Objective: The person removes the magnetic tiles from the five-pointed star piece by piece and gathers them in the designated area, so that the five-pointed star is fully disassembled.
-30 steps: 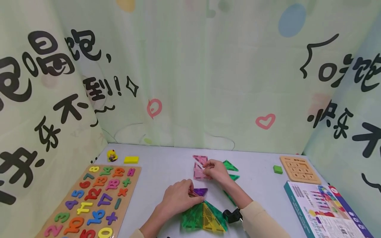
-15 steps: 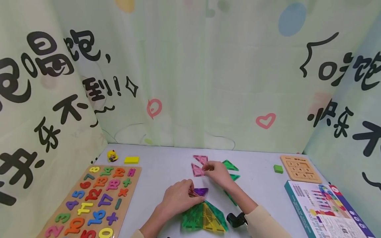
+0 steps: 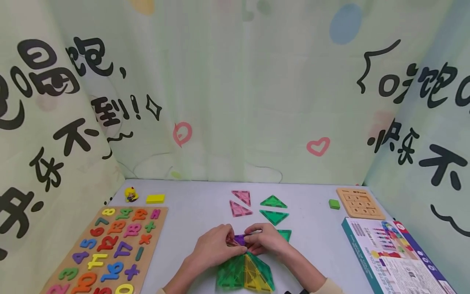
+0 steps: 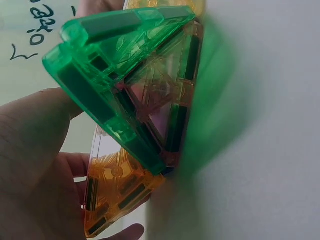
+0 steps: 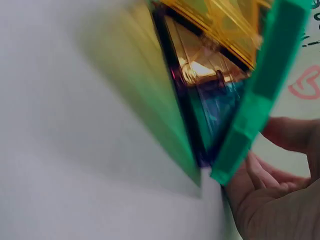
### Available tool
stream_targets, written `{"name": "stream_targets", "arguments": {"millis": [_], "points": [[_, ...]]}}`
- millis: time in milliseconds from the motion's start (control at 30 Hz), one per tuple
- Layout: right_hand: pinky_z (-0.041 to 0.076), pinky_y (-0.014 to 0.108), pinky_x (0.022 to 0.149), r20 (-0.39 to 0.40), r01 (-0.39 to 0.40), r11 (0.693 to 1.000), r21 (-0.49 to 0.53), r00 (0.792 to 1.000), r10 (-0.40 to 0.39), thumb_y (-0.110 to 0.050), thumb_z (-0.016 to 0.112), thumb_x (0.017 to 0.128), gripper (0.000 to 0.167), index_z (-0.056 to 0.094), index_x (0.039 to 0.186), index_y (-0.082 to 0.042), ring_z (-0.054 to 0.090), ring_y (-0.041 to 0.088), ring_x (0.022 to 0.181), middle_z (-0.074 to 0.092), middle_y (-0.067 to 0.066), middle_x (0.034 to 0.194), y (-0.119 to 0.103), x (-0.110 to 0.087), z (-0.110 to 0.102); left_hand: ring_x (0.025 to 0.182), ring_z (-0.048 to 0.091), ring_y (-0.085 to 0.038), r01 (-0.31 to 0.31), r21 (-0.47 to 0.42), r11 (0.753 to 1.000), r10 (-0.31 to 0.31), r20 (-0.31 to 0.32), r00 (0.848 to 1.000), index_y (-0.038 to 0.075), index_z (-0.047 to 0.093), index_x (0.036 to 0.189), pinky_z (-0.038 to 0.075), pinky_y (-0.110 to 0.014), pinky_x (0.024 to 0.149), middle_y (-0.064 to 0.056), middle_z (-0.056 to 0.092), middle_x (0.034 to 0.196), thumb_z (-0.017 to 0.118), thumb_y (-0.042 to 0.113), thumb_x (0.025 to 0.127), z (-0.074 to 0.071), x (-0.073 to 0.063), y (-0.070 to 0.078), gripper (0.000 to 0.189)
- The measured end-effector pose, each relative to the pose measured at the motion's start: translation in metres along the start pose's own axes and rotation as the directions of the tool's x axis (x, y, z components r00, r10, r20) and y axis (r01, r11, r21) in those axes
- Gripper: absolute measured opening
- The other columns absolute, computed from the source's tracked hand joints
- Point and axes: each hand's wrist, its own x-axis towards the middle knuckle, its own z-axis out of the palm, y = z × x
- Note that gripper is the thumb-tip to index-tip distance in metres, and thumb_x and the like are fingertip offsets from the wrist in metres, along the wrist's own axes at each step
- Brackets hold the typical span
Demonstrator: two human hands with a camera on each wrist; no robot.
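Observation:
A build of translucent magnetic tiles stands at the front middle of the table in the head view. Its green tiles (image 3: 230,272) and yellow tile (image 3: 255,276) slope toward me, with a purple tile (image 3: 240,239) behind them. My left hand (image 3: 216,248) grips the build's left side; in the left wrist view its fingers curl behind an orange tile (image 4: 120,182). My right hand (image 3: 269,241) pinches the build at the purple tile from the right. In the right wrist view its thumb and fingers are beside a green tile (image 5: 265,85), and their contact is partly hidden.
Two pink triangle tiles (image 3: 240,209) and several green triangle tiles (image 3: 274,217) lie behind the hands. A number board (image 3: 157,237) is at left, near a yellow block (image 3: 155,199) and a small figurine (image 3: 130,194). At right are a box (image 3: 396,253), wooden puzzle (image 3: 360,203) and green block (image 3: 334,204).
My right hand has left the nearer pink triangle and come back toward me to the build. That pink triangle lies turned on the table. My left hand keeps its grip; the head view has turned slightly right.

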Motion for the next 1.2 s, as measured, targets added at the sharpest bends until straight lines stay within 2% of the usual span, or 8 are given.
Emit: {"name": "stream_targets", "arguments": {"millis": [133, 233, 400, 600, 733, 867, 1033, 1200], "points": [[0.055, 0.022, 0.059, 0.0, -0.016, 0.986, 0.165, 1.0, 0.016, -0.016, 0.07, 0.091, 0.043, 0.057, 0.125, 0.007, 0.062, 0.005, 0.058, 0.07, 0.002, 0.072, 0.005, 0.002, 0.003, 0.069, 0.047, -0.008, 0.008, -0.013, 1.0, -0.007, 0.015, 1.0, 0.024, 0.056, 0.089, 0.037, -0.026, 0.058, 0.009, 0.054, 0.077, 0.07, 0.069, 0.077, -0.001, -0.002, 0.002, 0.049], [0.053, 0.02, 0.059, -0.003, -0.009, 0.973, 0.23, 1.0, 0.01, -0.013, 0.07, 0.09, 0.045, 0.052, 0.126, 0.008, 0.061, 0.005, 0.057, 0.066, 0.002, 0.069, 0.005, 0.004, 0.004, 0.069, 0.047, -0.009, 0.017, -0.017, 1.0, -0.016, 0.027, 1.0, 0.024, 0.056, 0.09, 0.036, -0.026, 0.058, 0.008, 0.054, 0.077, 0.07, 0.068, 0.078, -0.003, -0.003, 0.003, 0.048], [0.052, 0.021, 0.059, -0.043, 0.037, 0.969, 0.243, 0.999, -0.027, -0.009, 0.068, 0.088, 0.046, 0.051, 0.127, 0.009, 0.06, 0.007, 0.057, 0.065, 0.002, 0.069, 0.002, 0.005, 0.002, 0.07, 0.047, -0.009, 0.013, -0.028, 1.0, -0.012, 0.029, 1.0, 0.025, 0.055, 0.088, 0.036, -0.026, 0.059, 0.009, 0.054, 0.077, 0.071, 0.067, 0.078, -0.003, -0.002, 0.003, 0.046], [0.052, 0.023, 0.057, -0.168, 0.113, 0.969, 0.219, 0.983, -0.077, -0.006, 0.067, 0.09, 0.042, 0.051, 0.126, 0.009, 0.062, 0.009, 0.056, 0.066, 0.002, 0.066, 0.001, 0.011, -0.005, 0.068, 0.046, -0.007, 0.002, -0.034, 0.999, -0.002, 0.018, 1.0, 0.027, 0.053, 0.085, 0.035, -0.026, 0.057, 0.01, 0.052, 0.076, 0.071, 0.069, 0.076, -0.002, -0.001, 0.002, 0.046], [0.056, 0.024, 0.059, -0.183, 0.135, 0.982, 0.136, 0.977, -0.109, -0.003, 0.064, 0.092, 0.037, 0.052, 0.125, 0.009, 0.065, 0.011, 0.059, 0.069, 0.007, 0.069, 0.001, 0.019, -0.007, 0.069, 0.047, -0.007, 0.013, -0.035, 0.999, -0.012, 0.028, 1.0, 0.027, 0.053, 0.085, 0.036, -0.026, 0.058, 0.01, 0.053, 0.077, 0.071, 0.068, 0.076, -0.003, -0.002, 0.001, 0.046], [0.057, 0.028, 0.058, -0.19, 0.146, 0.988, -0.048, 0.97, -0.153, 0.001, 0.065, 0.091, 0.031, 0.056, 0.119, 0.007, 0.066, 0.013, 0.056, 0.069, 0.01, 0.068, 0.002, 0.025, -0.005, 0.07, 0.048, -0.008, 0.022, -0.044, 0.999, -0.02, 0.039, 0.999, 0.026, 0.054, 0.085, 0.037, -0.026, 0.058, 0.009, 0.055, 0.077, 0.071, 0.067, 0.077, -0.004, -0.002, 0.0, 0.045], [0.053, 0.027, 0.05, -0.222, 0.147, 0.945, -0.292, 0.951, -0.216, -0.001, 0.069, 0.087, 0.029, 0.06, 0.114, 0.004, 0.063, 0.014, 0.047, 0.067, 0.008, 0.061, -0.003, 0.031, -0.002, 0.069, 0.048, -0.008, 0.025, -0.045, 0.999, -0.023, 0.043, 0.999, 0.026, 0.054, 0.085, 0.036, -0.026, 0.058, 0.009, 0.054, 0.076, 0.072, 0.067, 0.077, -0.003, -0.002, 0.0, 0.045], [0.046, 0.026, 0.049, -0.237, 0.155, 0.904, -0.398, 0.935, -0.264, -0.008, 0.072, 0.088, 0.031, 0.062, 0.115, 0.001, 0.058, 0.015, 0.047, 0.063, 0.007, 0.058, -0.007, 0.028, 0.0, 0.07, 0.047, -0.009, 0.019, -0.049, 0.999, -0.017, 0.048, 0.999, 0.026, 0.054, 0.086, 0.036, -0.026, 0.058, 0.008, 0.053, 0.076, 0.072, 0.066, 0.077, -0.004, -0.001, -0.002, 0.045]]}}
